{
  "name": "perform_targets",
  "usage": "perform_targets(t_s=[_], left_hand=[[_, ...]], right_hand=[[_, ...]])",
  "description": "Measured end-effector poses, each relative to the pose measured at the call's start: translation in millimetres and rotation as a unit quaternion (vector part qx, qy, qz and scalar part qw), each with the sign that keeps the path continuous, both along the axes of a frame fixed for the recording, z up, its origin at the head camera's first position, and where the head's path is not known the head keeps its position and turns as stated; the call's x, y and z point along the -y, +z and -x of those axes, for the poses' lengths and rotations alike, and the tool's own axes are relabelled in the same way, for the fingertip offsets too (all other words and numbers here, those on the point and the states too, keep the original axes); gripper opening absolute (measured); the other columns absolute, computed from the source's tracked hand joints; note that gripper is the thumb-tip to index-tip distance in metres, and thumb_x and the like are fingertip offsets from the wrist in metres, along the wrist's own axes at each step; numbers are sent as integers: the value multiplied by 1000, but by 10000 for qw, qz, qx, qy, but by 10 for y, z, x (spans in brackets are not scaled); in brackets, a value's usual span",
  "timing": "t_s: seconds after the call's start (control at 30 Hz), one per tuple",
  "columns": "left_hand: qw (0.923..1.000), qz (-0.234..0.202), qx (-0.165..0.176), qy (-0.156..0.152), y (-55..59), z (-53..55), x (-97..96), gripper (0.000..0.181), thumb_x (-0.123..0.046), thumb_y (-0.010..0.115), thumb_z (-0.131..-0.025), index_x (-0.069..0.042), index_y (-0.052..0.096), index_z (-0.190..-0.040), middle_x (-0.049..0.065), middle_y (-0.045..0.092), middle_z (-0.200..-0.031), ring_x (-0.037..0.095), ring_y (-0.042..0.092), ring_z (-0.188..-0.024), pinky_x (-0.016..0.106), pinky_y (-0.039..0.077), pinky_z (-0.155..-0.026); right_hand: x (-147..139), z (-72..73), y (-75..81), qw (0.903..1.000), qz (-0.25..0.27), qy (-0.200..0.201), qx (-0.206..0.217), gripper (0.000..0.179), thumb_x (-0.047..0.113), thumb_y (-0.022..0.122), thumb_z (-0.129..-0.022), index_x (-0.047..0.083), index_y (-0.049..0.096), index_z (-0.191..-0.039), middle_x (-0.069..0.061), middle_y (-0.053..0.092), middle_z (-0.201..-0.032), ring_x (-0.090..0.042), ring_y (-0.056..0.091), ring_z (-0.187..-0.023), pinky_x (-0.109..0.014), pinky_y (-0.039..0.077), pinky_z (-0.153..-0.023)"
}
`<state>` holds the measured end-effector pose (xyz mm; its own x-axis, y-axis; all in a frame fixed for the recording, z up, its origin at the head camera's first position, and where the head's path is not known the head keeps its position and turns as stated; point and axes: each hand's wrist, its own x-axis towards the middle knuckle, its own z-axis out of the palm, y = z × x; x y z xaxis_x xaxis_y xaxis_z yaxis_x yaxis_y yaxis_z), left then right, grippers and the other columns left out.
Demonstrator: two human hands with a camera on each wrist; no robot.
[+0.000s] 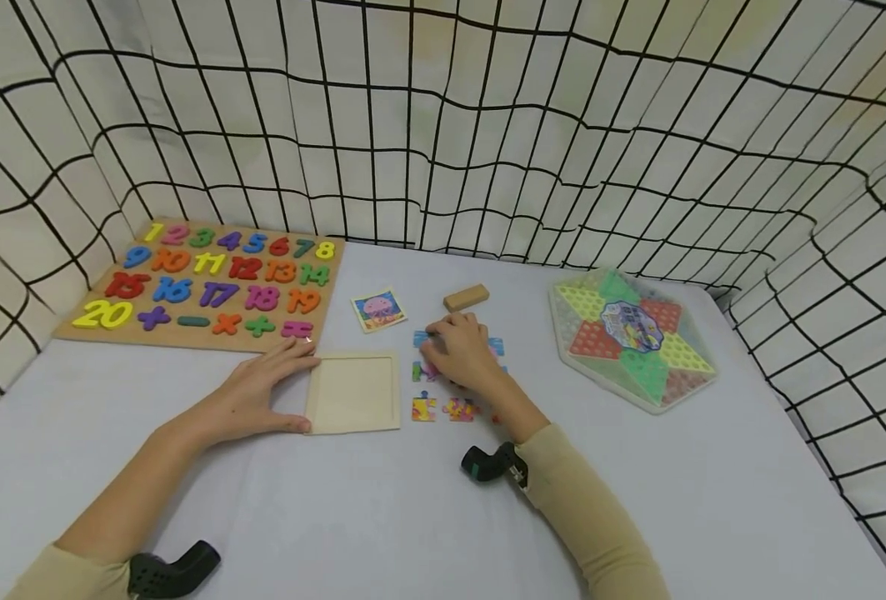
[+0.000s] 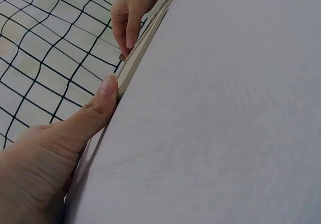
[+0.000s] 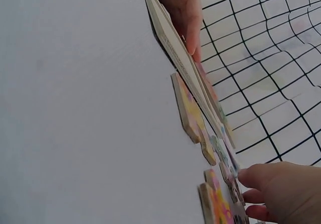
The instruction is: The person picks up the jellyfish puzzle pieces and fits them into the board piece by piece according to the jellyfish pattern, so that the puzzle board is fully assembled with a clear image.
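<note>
- The left hand (image 1: 242,402) is resting at the left side of a shallow wooden tray (image 1: 352,393), its thumb touching the edge near the lower corner and its other fingers reaching the upper corner; thumb and fingers are standing well apart.
- The tray is lying flat on the white-covered counter (image 1: 337,517), its raised rim running around a plain, pale base.
- The right hand (image 1: 461,352) is reaching down over the puzzle pieces (image 1: 423,409), its fingers bending toward them; whether they are pinching one, I cannot tell, as the hand is hiding the spot.
- The pieces are lying in rows just right of the tray: blue ones are showing around the hand, yellow and pink ones are sitting nearest the person, and others are partly hiding under the hand.
- A small picture card (image 1: 378,310) is lying beyond the tray, and a wooden block (image 1: 466,297) is lying beyond the right hand.
- A number board (image 1: 202,334) is lying at the far left, its lower right corner just beside the left fingers.
- A hexagonal box (image 1: 596,340) is lying well to the right.
- A black mesh (image 1: 410,117) is standing around the back and sides.
</note>
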<state>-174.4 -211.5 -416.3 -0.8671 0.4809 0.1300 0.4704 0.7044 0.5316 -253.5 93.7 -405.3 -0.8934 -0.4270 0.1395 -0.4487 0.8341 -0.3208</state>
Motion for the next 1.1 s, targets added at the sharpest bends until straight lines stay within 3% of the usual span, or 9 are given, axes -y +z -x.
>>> perform_targets(t_s=[0.57, 0.93, 1.1], left_hand=[[9999, 64, -133, 24, -6, 18, -2, 90, -56, 74, -63, -6, 47, -132, 16, 28, -146, 36, 15, -136, 68, 17, -94], [10000, -9, -76, 10, -37, 6, -2, 89, -56, 74, -64, -6, 46, -132, 16, 29, -146, 37, 14, -136, 67, 16, -95], [9999, -84, -123, -27, -29, 14, 1, 79, -48, 73, -71, -5, 47, -132, 17, 29, -146, 38, 14, -135, 68, 17, -94]], right_hand=[[-30, 28, -17, 9990, 439, 19, 79, 33, 30, 63, -87, 9, 59, -114, -6, 56, -116, -23, 41, -106, -40, 31, -85], [-12, -11, -11, 9961, 853, 230, -86, 27, 22, 64, -87, 10, 56, -110, -1, 62, -97, -20, 47, -97, -42, 28, -90], [-12, -13, 0, 9951, 897, 345, -237, 21, 17, 60, -89, 11, 56, -109, 0, 63, -92, -18, 51, -93, -44, 28, -92]])
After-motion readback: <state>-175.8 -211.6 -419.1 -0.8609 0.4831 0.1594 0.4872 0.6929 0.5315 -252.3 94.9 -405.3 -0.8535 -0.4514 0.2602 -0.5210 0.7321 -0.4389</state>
